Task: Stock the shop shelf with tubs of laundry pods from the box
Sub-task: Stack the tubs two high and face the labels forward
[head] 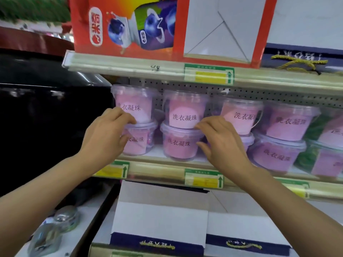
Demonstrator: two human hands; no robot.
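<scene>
Pink stacked tubs [182,125] crowd the shelf [159,165]; left hand [105,134] and right hand [222,143] fingers loosely curled, touching them, under an orange carton [126,26].

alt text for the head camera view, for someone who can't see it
Two bare hands reach into a shop shelf of pink laundry pod tubs stacked two high: the left hand touches the leftmost stack, the right hand the next stack.
</scene>
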